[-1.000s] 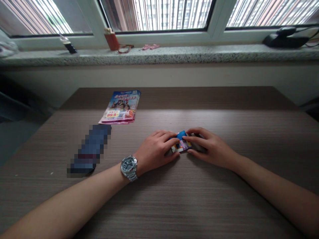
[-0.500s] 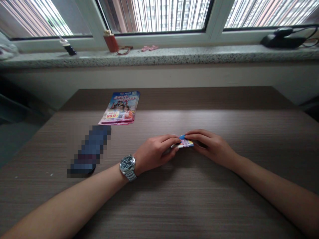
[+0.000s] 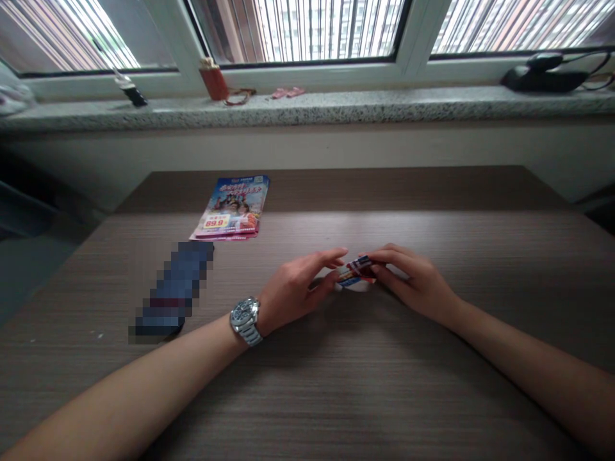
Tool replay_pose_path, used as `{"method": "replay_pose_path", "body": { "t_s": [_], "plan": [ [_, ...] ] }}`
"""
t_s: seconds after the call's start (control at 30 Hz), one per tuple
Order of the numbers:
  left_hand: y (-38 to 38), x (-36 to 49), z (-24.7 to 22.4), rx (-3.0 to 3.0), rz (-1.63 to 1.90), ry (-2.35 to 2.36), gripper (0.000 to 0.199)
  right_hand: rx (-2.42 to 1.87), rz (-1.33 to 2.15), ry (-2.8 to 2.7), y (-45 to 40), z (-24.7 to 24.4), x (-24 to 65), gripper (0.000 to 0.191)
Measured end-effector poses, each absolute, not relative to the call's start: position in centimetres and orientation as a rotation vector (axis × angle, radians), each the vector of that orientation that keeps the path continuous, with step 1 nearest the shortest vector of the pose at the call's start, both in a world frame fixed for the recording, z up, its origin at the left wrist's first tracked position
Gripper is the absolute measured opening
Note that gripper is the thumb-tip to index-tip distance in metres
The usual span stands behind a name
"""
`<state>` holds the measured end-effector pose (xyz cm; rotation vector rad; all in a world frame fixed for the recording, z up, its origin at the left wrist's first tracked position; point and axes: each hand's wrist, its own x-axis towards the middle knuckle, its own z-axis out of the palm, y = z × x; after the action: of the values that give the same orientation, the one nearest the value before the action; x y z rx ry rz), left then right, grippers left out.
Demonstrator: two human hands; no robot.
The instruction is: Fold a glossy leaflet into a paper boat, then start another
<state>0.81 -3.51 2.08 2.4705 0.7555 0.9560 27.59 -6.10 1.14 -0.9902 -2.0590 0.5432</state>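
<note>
A small folded paper leaflet (image 3: 356, 271) with colourful print is held just above the table between my hands, tilted, a darker printed side showing. My right hand (image 3: 408, 272) pinches its right end between thumb and fingers. On the other side, my left hand (image 3: 302, 282) has its fingers lifted apart from the thumb, and the thumb tip is at the leaflet's left end. Whether that thumb touches the paper is hard to see. A silver metal watch (image 3: 246, 321) sits on my left wrist.
A stack of printed leaflets (image 3: 235, 205) lies at the back left of the wooden table (image 3: 384, 397). Nearer me is a pixelated dark blue object (image 3: 175, 288). On the stone windowsill (image 3: 355, 110) stand a red container (image 3: 214, 82) and a black device with cables (image 3: 545, 78).
The folded leaflet has been turned over from its light, blue-edged face to a darker one. My left fingers have lifted off it, while my right hand keeps its pinch.
</note>
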Motion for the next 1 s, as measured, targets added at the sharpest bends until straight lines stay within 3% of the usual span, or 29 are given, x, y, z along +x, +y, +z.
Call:
{"method": "replay_pose_path", "body": {
  "t_s": [0.2, 0.37, 1.0],
  "plan": [
    [-3.20, 0.87, 2.32, 2.609, 0.994, 0.711, 0.041, -1.147, 0.664, -2.030, -5.94, 1.05, 27.61, 0.023],
    [-3.02, 0.86, 2.27, 2.760, 0.767, 0.607, 0.043, -1.222, 0.705, -2.034, -5.72, 1.06, 27.76, 0.023],
    [-3.04, 0.92, 1.64, 2.873, 0.408, 0.736, 0.052, -1.294, 0.496, -2.058, -5.54, 1.31, 27.69, 0.020]
  ]
}}
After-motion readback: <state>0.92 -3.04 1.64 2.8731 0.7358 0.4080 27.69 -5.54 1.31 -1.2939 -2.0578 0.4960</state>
